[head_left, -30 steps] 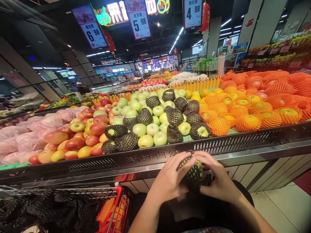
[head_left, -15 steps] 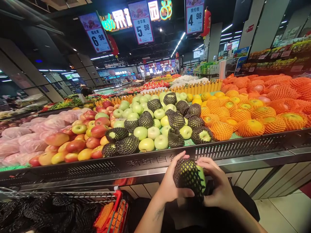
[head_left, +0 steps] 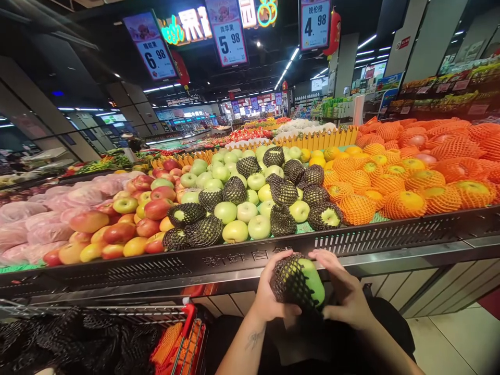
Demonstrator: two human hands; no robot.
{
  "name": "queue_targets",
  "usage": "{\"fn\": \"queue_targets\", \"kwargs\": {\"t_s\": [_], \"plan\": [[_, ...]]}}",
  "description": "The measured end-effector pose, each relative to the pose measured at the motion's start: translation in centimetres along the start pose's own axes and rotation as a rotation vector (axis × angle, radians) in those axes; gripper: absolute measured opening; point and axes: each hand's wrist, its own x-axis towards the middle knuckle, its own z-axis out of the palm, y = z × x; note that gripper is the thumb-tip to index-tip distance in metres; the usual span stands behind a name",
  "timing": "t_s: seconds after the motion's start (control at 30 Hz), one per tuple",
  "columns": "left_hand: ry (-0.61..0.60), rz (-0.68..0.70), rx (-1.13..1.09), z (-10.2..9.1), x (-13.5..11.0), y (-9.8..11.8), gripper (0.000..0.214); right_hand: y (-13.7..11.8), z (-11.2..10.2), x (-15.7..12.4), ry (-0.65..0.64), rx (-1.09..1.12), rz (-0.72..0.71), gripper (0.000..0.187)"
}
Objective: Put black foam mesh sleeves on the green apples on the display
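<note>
A green apple [head_left: 312, 278] half covered by a black foam net sleeve [head_left: 288, 281] is held in both hands just below the front rail of the fruit stand. My left hand [head_left: 269, 299] wraps the netted left side. My right hand [head_left: 346, 294] closes on the bare green right side, fingers over the top. On the stand above lie green apples [head_left: 235, 230], some bare and some in black nets [head_left: 203, 230].
Red and yellow apples [head_left: 117, 232] lie to the left, and oranges in orange nets [head_left: 404, 203] to the right. The perforated metal rail [head_left: 375, 237] runs across the front. A red-handled cart [head_left: 183, 338] holding black and orange nets stands at lower left. Price signs [head_left: 228, 39] hang overhead.
The apple has turned in my hands and the black net has slid to the left, baring more of the green skin on the right side. The camera view shifted slightly.
</note>
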Motion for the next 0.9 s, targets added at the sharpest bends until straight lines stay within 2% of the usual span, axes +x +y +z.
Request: {"fn": "queue_targets", "kwargs": {"t_s": [0.1, 0.2, 0.3, 0.37, 0.47, 0.53, 0.67, 0.83, 0.9], "plan": [[0.074, -0.018, -0.078, 0.1, -0.1, -0.7, 0.100, 0.0, -0.1, 0.0, 0.088, 0.098, 0.073, 0.090], [0.138, -0.048, -0.166, 0.6, -0.3, -1.3, 0.101, -0.7, 0.4, 0.0, -0.035, 0.075, 0.187, 0.110], [0.141, -0.062, -0.232, 1.4, -0.3, -1.6, 0.096, -1.7, 1.6, 0.1, -0.128, 0.020, 0.288, 0.117], [0.120, -0.007, -0.214, 1.9, -0.3, -1.7, 0.094, -2.2, 2.6, 0.2, -0.084, 0.063, 0.327, 0.117], [0.100, 0.115, -0.135, 2.6, -0.2, -1.7, 0.093, -2.2, 3.7, 0.2, 0.014, 0.178, 0.366, 0.136], [0.111, 0.194, -0.118, 2.9, -0.3, -1.7, 0.091, -1.8, 4.0, 0.1, -0.008, 0.232, 0.364, 0.143], [0.110, 0.304, -0.025, 2.9, -0.4, -1.3, 0.087, -1.5, 4.0, -0.5, -0.118, 0.292, 0.304, 0.125], [-0.026, 0.418, 0.387, 0.6, 0.0, -0.3, 0.090, -2.3, 3.6, -0.7, -0.028, 0.243, 0.192, 0.107], [-0.094, 0.388, 0.527, -0.5, 0.2, 0.5, 0.091, -2.6, 3.2, -0.5, -0.005, 0.203, 0.173, 0.099]]}}
